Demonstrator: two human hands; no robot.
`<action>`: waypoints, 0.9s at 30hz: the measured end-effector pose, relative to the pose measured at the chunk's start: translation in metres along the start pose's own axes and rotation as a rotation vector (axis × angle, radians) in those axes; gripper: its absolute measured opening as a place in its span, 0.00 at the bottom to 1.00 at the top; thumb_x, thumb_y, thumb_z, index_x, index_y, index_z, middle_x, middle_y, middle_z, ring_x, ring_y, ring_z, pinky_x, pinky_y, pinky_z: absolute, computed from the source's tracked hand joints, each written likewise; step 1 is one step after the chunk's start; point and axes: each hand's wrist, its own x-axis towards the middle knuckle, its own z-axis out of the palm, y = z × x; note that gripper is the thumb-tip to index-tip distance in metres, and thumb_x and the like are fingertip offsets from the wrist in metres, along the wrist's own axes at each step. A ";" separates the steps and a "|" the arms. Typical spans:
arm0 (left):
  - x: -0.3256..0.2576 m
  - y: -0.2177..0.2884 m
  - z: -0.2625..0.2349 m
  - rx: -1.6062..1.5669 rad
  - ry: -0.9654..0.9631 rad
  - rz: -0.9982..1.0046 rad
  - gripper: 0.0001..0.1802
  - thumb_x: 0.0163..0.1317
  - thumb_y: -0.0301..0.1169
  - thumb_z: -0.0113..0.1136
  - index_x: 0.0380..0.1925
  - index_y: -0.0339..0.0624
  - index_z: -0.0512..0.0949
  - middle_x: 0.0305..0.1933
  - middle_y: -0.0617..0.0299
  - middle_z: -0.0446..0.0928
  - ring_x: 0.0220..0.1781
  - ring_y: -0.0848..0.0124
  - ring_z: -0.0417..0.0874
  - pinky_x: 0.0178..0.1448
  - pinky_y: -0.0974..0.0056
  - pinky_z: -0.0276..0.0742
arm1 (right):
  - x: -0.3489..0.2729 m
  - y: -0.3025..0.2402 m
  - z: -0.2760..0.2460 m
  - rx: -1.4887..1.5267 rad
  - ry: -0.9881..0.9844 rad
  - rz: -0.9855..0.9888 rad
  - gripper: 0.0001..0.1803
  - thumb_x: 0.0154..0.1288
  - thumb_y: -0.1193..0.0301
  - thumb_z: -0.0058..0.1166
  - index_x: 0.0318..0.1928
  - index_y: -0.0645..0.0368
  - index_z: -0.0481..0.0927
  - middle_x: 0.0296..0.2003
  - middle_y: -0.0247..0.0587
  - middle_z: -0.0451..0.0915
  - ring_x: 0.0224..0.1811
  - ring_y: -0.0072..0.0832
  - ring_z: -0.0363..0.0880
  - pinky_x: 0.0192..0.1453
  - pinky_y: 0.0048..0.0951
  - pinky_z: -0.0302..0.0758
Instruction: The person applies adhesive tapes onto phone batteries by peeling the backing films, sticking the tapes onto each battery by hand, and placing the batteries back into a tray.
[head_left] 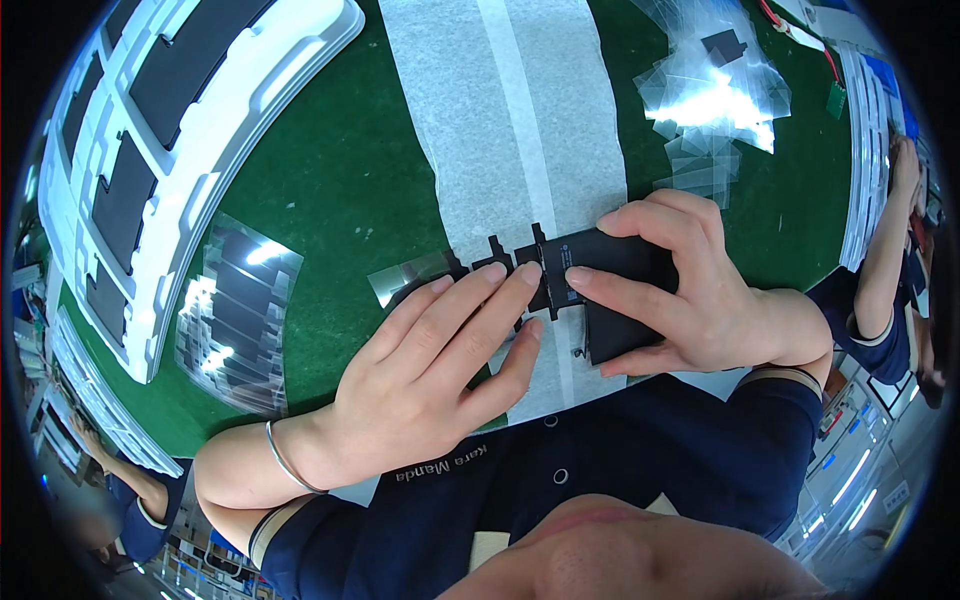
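Observation:
On a strip of white paper (500,120), a flat black battery-like block (630,335) lies under my right hand (690,280). Its fingers rest on the top face and far edge, and the thumb is at the near edge, gripping it. At the block's left side is a row of thin black notched pieces (540,290). My left hand (430,350) lies over these pieces with fingers stretched out, fingertips touching them and thumb apart. Part of the row is hidden beneath it. A clear film (395,283) sticks out beyond the left fingers.
White trays (190,170) with flat black pieces stand at left. Clear films with dark strips (240,320) lie nearby on the green mat (330,170). Loose clear films (710,110) are piled at far right, near a red wire (830,60). Other people's arms (885,240) show at both sides.

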 end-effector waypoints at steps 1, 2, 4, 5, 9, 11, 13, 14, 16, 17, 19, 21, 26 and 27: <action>0.000 0.000 0.000 0.002 -0.007 0.000 0.21 0.43 0.40 0.61 0.39 0.43 0.76 0.56 0.47 0.67 0.55 0.55 0.68 0.51 0.55 0.69 | 0.001 0.000 -0.001 0.007 -0.010 0.001 0.42 0.23 0.61 0.68 0.49 0.54 0.74 0.51 0.49 0.63 0.50 0.43 0.61 0.49 0.42 0.62; -0.001 0.000 -0.001 0.006 -0.014 0.001 0.21 0.43 0.40 0.61 0.39 0.42 0.76 0.56 0.46 0.67 0.55 0.54 0.68 0.52 0.54 0.69 | 0.001 -0.001 -0.002 0.013 -0.020 0.002 0.42 0.22 0.62 0.68 0.49 0.54 0.74 0.51 0.48 0.63 0.51 0.43 0.61 0.50 0.42 0.62; -0.001 0.000 -0.002 0.004 -0.020 0.007 0.21 0.43 0.39 0.61 0.39 0.42 0.76 0.56 0.46 0.66 0.55 0.54 0.68 0.52 0.54 0.69 | 0.001 -0.002 -0.003 -0.005 -0.029 0.003 0.42 0.22 0.62 0.68 0.49 0.53 0.75 0.51 0.48 0.63 0.51 0.43 0.61 0.50 0.43 0.61; 0.000 0.000 -0.003 0.001 -0.027 0.013 0.22 0.43 0.39 0.61 0.39 0.41 0.75 0.57 0.45 0.66 0.54 0.53 0.68 0.53 0.53 0.69 | 0.001 -0.003 -0.004 -0.021 -0.039 0.006 0.42 0.21 0.62 0.69 0.49 0.53 0.75 0.52 0.48 0.63 0.51 0.43 0.60 0.51 0.43 0.61; 0.006 0.005 -0.004 -0.001 0.066 -0.018 0.10 0.46 0.28 0.56 0.33 0.43 0.76 0.52 0.52 0.71 0.53 0.61 0.71 0.55 0.61 0.67 | -0.001 -0.007 -0.007 -0.086 -0.029 -0.021 0.43 0.22 0.63 0.70 0.50 0.55 0.74 0.52 0.48 0.62 0.52 0.44 0.60 0.52 0.43 0.60; 0.007 0.009 -0.008 0.026 0.058 -0.006 0.11 0.46 0.28 0.57 0.32 0.41 0.76 0.52 0.51 0.71 0.53 0.60 0.71 0.55 0.60 0.67 | -0.002 -0.010 -0.004 -0.054 0.009 -0.001 0.44 0.23 0.66 0.71 0.51 0.56 0.71 0.51 0.47 0.61 0.52 0.46 0.60 0.52 0.44 0.60; 0.006 0.009 -0.003 0.151 0.191 0.123 0.10 0.44 0.29 0.57 0.30 0.41 0.75 0.47 0.54 0.73 0.49 0.63 0.73 0.51 0.62 0.69 | 0.003 -0.015 -0.008 -0.081 0.034 0.040 0.44 0.26 0.68 0.71 0.52 0.57 0.68 0.47 0.46 0.62 0.49 0.44 0.62 0.51 0.41 0.62; 0.002 0.015 0.001 0.169 0.197 0.135 0.10 0.44 0.29 0.57 0.30 0.41 0.75 0.47 0.54 0.73 0.49 0.63 0.73 0.51 0.62 0.69 | 0.004 -0.017 -0.010 -0.087 0.051 0.067 0.43 0.28 0.69 0.70 0.53 0.58 0.67 0.46 0.46 0.63 0.48 0.43 0.63 0.50 0.40 0.63; -0.009 0.030 0.005 0.170 0.246 0.418 0.13 0.42 0.28 0.60 0.31 0.39 0.75 0.43 0.54 0.73 0.43 0.61 0.75 0.45 0.62 0.71 | 0.004 -0.013 -0.010 -0.051 0.162 0.115 0.36 0.32 0.69 0.69 0.49 0.61 0.71 0.41 0.44 0.67 0.42 0.39 0.67 0.46 0.35 0.66; -0.009 0.043 0.005 0.154 0.230 0.436 0.10 0.42 0.25 0.60 0.27 0.39 0.74 0.36 0.58 0.75 0.37 0.66 0.77 0.40 0.64 0.71 | 0.004 -0.006 -0.017 -0.040 0.111 0.106 0.28 0.38 0.68 0.66 0.44 0.63 0.75 0.33 0.40 0.71 0.36 0.37 0.71 0.40 0.34 0.69; -0.018 0.058 0.009 0.092 0.197 0.350 0.08 0.44 0.27 0.60 0.25 0.37 0.74 0.37 0.56 0.76 0.38 0.65 0.77 0.40 0.64 0.72 | 0.004 -0.004 -0.029 0.164 0.032 0.222 0.17 0.46 0.73 0.62 0.38 0.64 0.76 0.26 0.35 0.72 0.29 0.26 0.72 0.34 0.25 0.69; -0.022 0.064 0.009 -0.003 0.267 0.199 0.11 0.43 0.28 0.62 0.27 0.36 0.73 0.40 0.52 0.76 0.40 0.61 0.77 0.43 0.62 0.73 | 0.000 -0.012 -0.035 0.305 -0.027 0.290 0.13 0.48 0.76 0.61 0.37 0.63 0.75 0.26 0.32 0.71 0.28 0.21 0.72 0.34 0.22 0.68; -0.022 0.056 0.030 -0.577 0.781 -0.113 0.31 0.47 0.25 0.64 0.49 0.38 0.59 0.56 0.40 0.64 0.56 0.55 0.69 0.57 0.58 0.64 | -0.012 -0.045 0.001 1.071 0.246 0.199 0.13 0.57 0.83 0.49 0.42 0.61 0.66 0.37 0.31 0.72 0.40 0.16 0.72 0.45 0.20 0.69; -0.020 0.058 0.034 -0.759 0.780 -0.135 0.38 0.48 0.24 0.64 0.55 0.40 0.51 0.58 0.40 0.63 0.57 0.56 0.68 0.59 0.59 0.62 | -0.012 -0.052 0.008 1.075 0.263 0.157 0.14 0.57 0.84 0.48 0.43 0.61 0.64 0.39 0.33 0.70 0.43 0.19 0.72 0.45 0.21 0.69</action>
